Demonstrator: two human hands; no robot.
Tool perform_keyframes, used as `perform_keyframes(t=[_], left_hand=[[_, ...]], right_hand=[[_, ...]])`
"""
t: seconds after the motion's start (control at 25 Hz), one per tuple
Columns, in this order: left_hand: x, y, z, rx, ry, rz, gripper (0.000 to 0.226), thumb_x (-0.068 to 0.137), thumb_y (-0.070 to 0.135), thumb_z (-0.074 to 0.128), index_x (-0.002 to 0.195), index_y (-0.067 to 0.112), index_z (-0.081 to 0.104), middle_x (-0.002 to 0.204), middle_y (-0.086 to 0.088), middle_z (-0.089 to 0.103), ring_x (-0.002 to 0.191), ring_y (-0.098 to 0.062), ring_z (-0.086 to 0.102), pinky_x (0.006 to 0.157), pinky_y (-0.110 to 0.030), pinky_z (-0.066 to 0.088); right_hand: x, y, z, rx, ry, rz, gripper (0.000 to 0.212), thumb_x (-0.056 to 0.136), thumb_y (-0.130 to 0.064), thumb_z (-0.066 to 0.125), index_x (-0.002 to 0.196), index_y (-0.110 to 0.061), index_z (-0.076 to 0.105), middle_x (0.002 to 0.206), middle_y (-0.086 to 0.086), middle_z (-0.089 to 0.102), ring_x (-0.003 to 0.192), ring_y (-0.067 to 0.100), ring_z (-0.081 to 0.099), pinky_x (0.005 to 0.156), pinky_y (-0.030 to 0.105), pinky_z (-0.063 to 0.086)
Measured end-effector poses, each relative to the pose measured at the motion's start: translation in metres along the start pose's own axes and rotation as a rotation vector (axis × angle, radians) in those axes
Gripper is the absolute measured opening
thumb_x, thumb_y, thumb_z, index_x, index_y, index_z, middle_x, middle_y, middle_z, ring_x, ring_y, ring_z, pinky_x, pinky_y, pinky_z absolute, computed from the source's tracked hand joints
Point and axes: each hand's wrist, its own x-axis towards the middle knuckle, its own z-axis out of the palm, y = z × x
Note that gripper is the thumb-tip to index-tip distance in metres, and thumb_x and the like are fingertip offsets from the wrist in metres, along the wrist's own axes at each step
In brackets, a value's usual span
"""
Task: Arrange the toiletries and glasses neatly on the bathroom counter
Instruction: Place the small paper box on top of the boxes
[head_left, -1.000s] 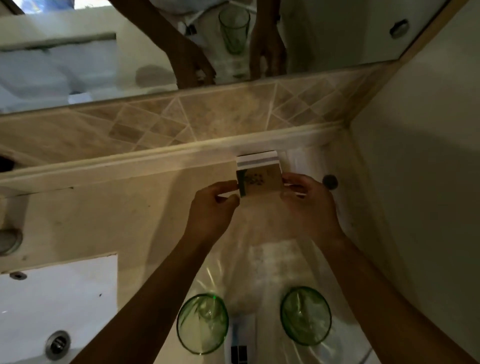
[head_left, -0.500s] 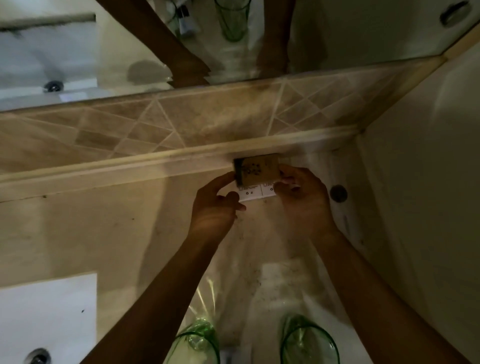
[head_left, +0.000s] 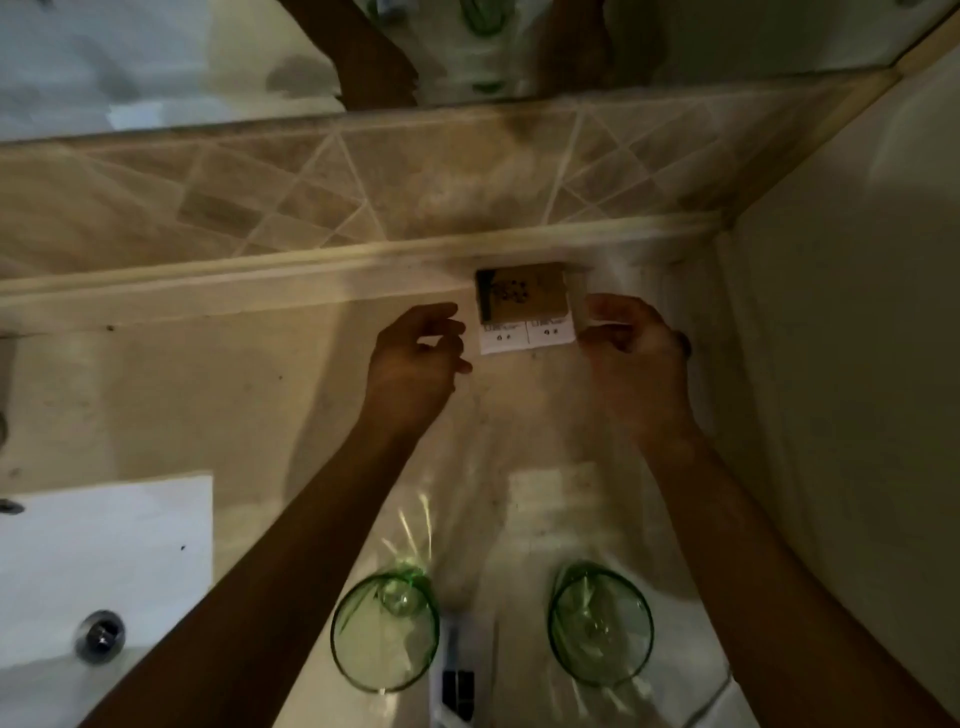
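Biggest risk is your forearms: both reach out over the two green glasses at the near edge of the counter, so a careless pull-back or a dropped elbow could clip a rim and tip one. The left green glass sits right beside your left forearm and looks to be the likelier hit. The right green glass has a bit more room.

Next risk: the small brown box at the far side, against the ledge under the tiled backsplash. It sits on or against a white printed card that sticks out toward you. If you let go unevenly, the box could skew off square or drag the card with it.

Your right hand has its fingertips pinched at the box's right edge, apparently gripping it. Your left hand is loosely curled, just clear of the box's left edge, holding nothing.

A small toiletry item lies between the glasses, near edge; too blurred to name.

Light is dim and the frame is smeared, so alignment is hard to judge.

Count:
- sink: 1, near left, with 1 drain
- green glasses: 2
- brown box: 1
- white card: 1
- toiletry between glasses: 1
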Motion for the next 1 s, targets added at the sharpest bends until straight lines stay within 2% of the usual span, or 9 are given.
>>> perform_keyframes(t=[0.12,0.28,0.36,0.48,0.6,0.68,0.8,0.92,1.0], left_hand=[[-0.026,-0.011,-0.027,-0.013,0.011,-0.005,0.025,0.094,0.003,0.052,0.104,0.017,0.071,0.091,-0.008,0.074,0.064,-0.017,0.068,0.057,-0.033,0.053],[-0.075,-0.032,-0.068,-0.074,0.105,0.038,0.023,0.092,0.000,0.053,0.091,0.010,0.074,0.066,-0.006,0.066,0.049,-0.014,0.056,0.049,-0.024,0.044],[-0.102,-0.044,-0.089,-0.127,0.184,0.058,0.022,0.092,0.001,0.054,0.090,0.009,0.074,0.059,-0.004,0.061,0.046,-0.014,0.050,0.048,-0.023,0.040],[-0.154,-0.068,-0.117,-0.179,0.308,0.037,0.021,0.091,0.005,0.053,0.092,0.008,0.074,0.057,-0.001,0.058,0.047,-0.013,0.048,0.048,-0.022,0.038],[-0.209,-0.114,-0.120,-0.200,0.393,-0.034,0.021,0.091,0.004,0.053,0.090,0.009,0.073,0.060,-0.006,0.061,0.048,-0.014,0.055,0.048,-0.024,0.045],[-0.228,-0.155,-0.104,-0.187,0.370,-0.151,0.020,0.091,0.002,0.053,0.091,0.008,0.073,0.063,-0.009,0.065,0.050,-0.018,0.060,0.050,-0.030,0.049],[-0.269,-0.216,-0.080,-0.044,0.208,-0.268,0.018,0.087,0.007,0.058,0.097,0.010,0.072,0.068,-0.009,0.071,0.055,-0.023,0.066,0.057,-0.038,0.057],[-0.292,-0.235,-0.054,0.188,0.084,-0.123,0.020,0.083,0.017,0.062,0.101,0.023,0.069,0.080,-0.002,0.075,0.072,-0.021,0.070,0.069,-0.031,0.056],[-0.296,-0.232,-0.041,0.322,0.044,0.007,0.028,0.087,0.023,0.065,0.114,0.022,0.066,0.094,-0.001,0.075,0.083,-0.017,0.068,0.073,-0.025,0.050]], right_hand=[[-0.034,-0.002,-0.015,-0.100,-0.011,0.003,0.022,0.089,-0.013,0.064,0.107,-0.024,0.071,0.095,-0.014,0.069,0.082,-0.005,0.064,0.070,0.009,0.050],[-0.096,-0.008,-0.029,-0.062,-0.111,-0.006,0.016,0.090,-0.015,0.063,0.097,-0.026,0.073,0.089,-0.009,0.073,0.083,0.010,0.068,0.076,0.023,0.053],[-0.128,-0.018,-0.036,-0.063,-0.119,-0.043,0.015,0.090,-0.015,0.063,0.095,-0.025,0.073,0.083,-0.007,0.072,0.076,0.011,0.067,0.071,0.022,0.053],[-0.186,-0.032,-0.045,-0.032,-0.168,-0.101,0.014,0.091,-0.012,0.063,0.092,-0.022,0.073,0.077,-0.004,0.071,0.067,0.011,0.064,0.061,0.021,0.052],[-0.243,-0.017,-0.040,-0.147,-0.280,-0.161,0.013,0.090,-0.013,0.065,0.091,-0.023,0.073,0.074,-0.006,0.071,0.064,0.010,0.064,0.060,0.024,0.053],[-0.263,0.012,-0.032,-0.312,-0.370,-0.191,0.010,0.089,-0.016,0.066,0.091,-0.023,0.073,0.077,-0.011,0.070,0.068,0.005,0.064,0.062,0.018,0.052],[-0.300,0.071,-0.022,-0.642,-0.491,-0.208,0.011,0.085,-0.030,0.069,0.094,-0.023,0.070,0.083,-0.009,0.070,0.071,0.005,0.062,0.069,0.026,0.053],[-0.315,0.111,-0.017,-0.820,-0.550,-0.100,0.024,0.083,-0.041,0.069,0.098,-0.024,0.066,0.087,-0.005,0.068,0.078,0.013,0.063,0.071,0.034,0.053],[-0.319,0.119,-0.016,-0.842,-0.531,-0.093,0.020,0.084,-0.042,0.067,0.093,-0.024,0.065,0.087,-0.003,0.068,0.076,0.015,0.062,0.069,0.035,0.053]])
